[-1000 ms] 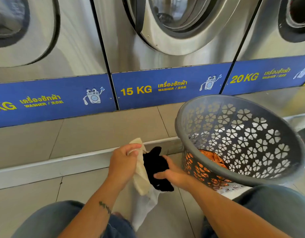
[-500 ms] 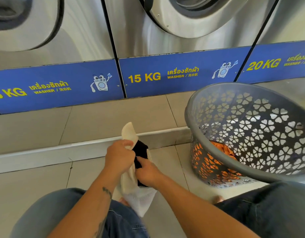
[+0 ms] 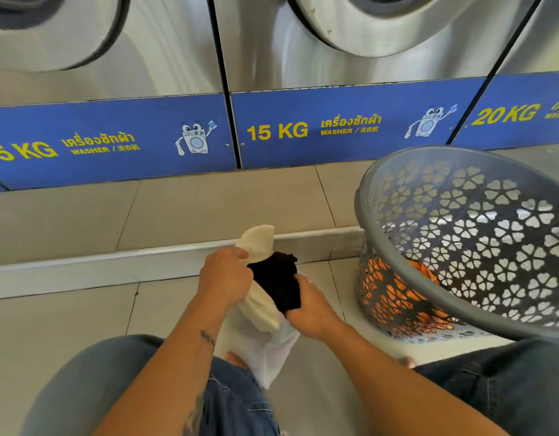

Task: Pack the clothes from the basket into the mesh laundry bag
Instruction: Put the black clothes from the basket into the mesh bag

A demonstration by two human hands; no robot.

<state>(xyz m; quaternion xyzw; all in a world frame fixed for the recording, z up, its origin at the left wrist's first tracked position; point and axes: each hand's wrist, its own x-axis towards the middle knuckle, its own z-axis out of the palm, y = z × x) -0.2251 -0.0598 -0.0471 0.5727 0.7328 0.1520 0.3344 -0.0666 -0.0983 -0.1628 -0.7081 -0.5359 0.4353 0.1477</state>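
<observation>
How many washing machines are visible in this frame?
3. One steel front-loading washer at left, one 15 KG washer in the centre, and a 20 KG washer at the right edge, only partly in frame.

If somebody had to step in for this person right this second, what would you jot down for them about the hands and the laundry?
Left hand: gripping the cream rim of the mesh laundry bag, holding its mouth open.
Right hand: gripping a black garment, partly inside the bag's mouth.
Basket: tilted, to the right, with orange clothing at the bottom.
Done: black garment going in.
Left: finish pushing it in, then probably pack the orange clothing. Other contents of bag or basket can't be seen.
</observation>
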